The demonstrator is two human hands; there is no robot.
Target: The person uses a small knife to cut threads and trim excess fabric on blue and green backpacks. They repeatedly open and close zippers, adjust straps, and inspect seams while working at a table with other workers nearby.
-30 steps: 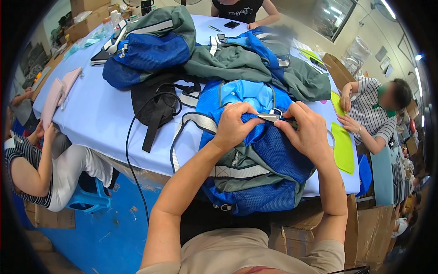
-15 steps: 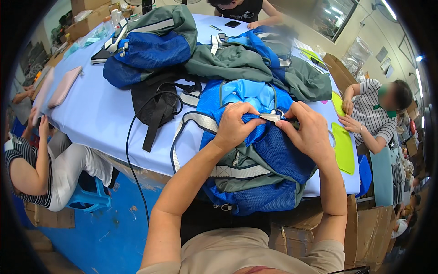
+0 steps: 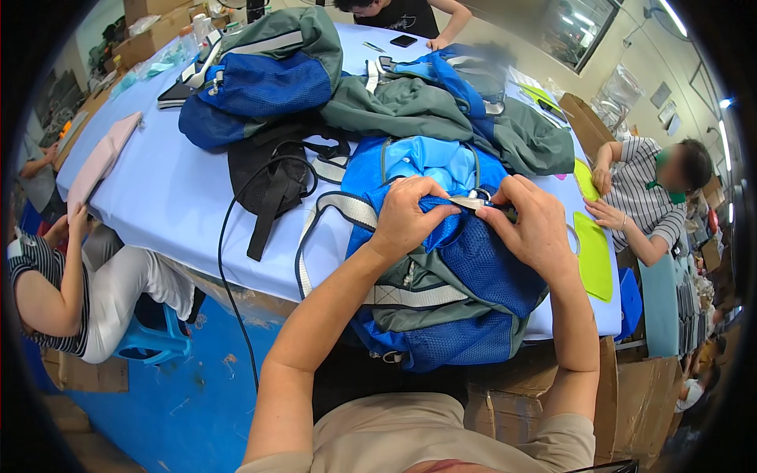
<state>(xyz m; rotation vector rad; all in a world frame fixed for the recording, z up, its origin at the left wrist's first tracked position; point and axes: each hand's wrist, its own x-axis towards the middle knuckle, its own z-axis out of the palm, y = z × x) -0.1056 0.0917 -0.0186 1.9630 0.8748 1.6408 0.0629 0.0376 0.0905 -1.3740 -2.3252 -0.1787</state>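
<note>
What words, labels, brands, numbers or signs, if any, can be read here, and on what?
None can be read clearly.
Black shirt at the top: pale lettering, too small and blurred.
Wall papers at upper right: too small to tell any print.
Metal blade: too small to show any marking.
Nearest bag: none visible.

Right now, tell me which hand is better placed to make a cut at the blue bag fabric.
Probably the right hand: it holds what look like small metal snips, tips pointing left. The left hand is occupied pinching the blue bag fabric beside those tips.
</note>
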